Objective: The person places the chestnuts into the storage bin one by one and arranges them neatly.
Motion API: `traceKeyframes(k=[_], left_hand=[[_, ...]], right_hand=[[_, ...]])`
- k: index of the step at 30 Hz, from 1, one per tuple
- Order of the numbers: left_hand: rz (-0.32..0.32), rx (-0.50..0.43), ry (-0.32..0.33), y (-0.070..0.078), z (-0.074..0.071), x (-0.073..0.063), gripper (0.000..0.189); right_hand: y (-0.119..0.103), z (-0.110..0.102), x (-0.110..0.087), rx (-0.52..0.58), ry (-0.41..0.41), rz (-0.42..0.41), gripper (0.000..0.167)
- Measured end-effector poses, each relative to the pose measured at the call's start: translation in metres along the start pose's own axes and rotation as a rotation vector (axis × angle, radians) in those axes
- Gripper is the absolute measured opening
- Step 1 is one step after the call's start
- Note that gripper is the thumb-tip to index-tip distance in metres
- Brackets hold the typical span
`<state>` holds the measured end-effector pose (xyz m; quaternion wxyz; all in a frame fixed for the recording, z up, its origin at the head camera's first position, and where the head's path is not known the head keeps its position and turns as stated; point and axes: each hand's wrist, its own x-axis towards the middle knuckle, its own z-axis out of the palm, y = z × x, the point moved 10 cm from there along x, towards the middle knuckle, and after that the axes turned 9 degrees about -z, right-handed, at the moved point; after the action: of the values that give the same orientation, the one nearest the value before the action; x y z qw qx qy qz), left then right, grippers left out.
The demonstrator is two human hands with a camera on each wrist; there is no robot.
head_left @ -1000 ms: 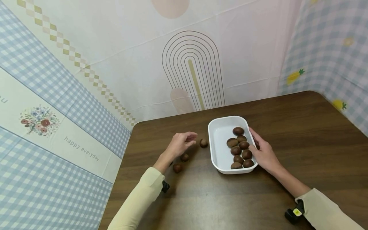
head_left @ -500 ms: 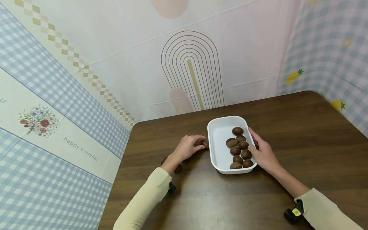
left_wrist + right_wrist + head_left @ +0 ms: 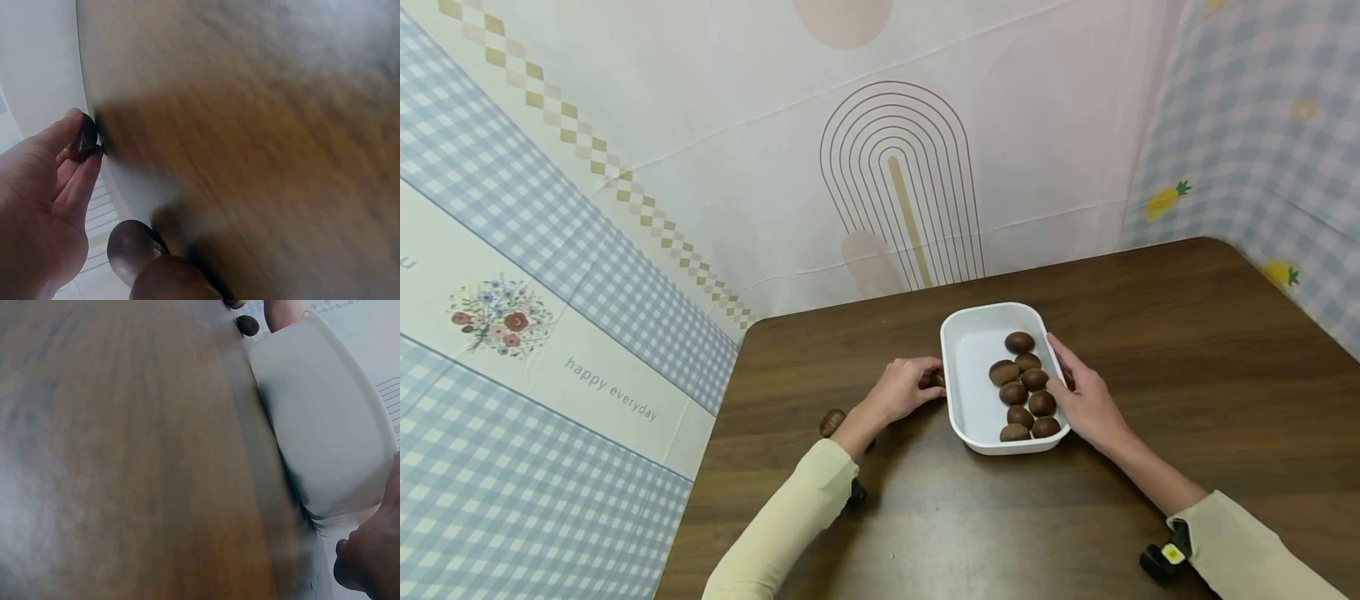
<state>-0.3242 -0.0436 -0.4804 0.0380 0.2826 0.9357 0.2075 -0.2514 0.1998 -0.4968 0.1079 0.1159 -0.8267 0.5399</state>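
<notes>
A white rectangular tray [image 3: 976, 358] sits on the table with several brown chestnuts [image 3: 1015, 392] gathered in its right half. My right hand [image 3: 1088, 403] grips the tray's right side, thumb at the rim and fingers along the outer wall. At the tray's left wall, my left hand [image 3: 898, 392] pinches a single chestnut [image 3: 86, 136] between thumb and fingertips. That chestnut is mostly covered by the fingers in the head view. Behind the left wrist lie loose chestnuts [image 3: 132, 249], partly hidden by the forearm in the head view.
The brown wooden table [image 3: 1120, 308] meets a patterned cloth wall [image 3: 1045, 167] at the back. On the left hangs blue checked cloth [image 3: 550, 433]. Another loose chestnut [image 3: 832, 422] shows left of my left wrist. A black wrist camera [image 3: 1165, 562] is strapped to the right sleeve.
My left hand has moved right to the chestnut beside the tray and closed its fingers on it. The right hand and the tray have stayed in place.
</notes>
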Motion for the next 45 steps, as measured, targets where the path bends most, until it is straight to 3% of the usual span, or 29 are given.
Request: traceKeyframes(k=[6,11,16,25,30,45], left_hand=[[-0.033,-0.009,0.002,-0.006,-0.007,0.000,0.035],[-0.058,-0.009,0.042,-0.013,-0.026,0.000,0.037],[-0.070,-0.066,0.070,-0.016,-0.046,0.002,0.038],[-0.044,-0.100,0.104,-0.003,-0.065,0.015,0.038],[-0.024,-0.091,0.096,0.011,-0.064,0.025,0.039],[0.006,0.000,0.048,0.040,-0.033,0.054,0.041]], right_hand=[[-0.001,0.001,-0.001,-0.001,0.000,0.001,0.072],[-0.001,0.000,-0.002,0.001,0.004,0.002,0.072],[-0.001,0.000,-0.003,0.001,0.004,0.003,0.072],[0.000,0.000,-0.003,0.011,-0.002,0.009,0.072],[0.001,0.001,-0.003,0.024,-0.009,0.013,0.073],[0.003,0.001,-0.002,0.003,0.000,0.016,0.073]])
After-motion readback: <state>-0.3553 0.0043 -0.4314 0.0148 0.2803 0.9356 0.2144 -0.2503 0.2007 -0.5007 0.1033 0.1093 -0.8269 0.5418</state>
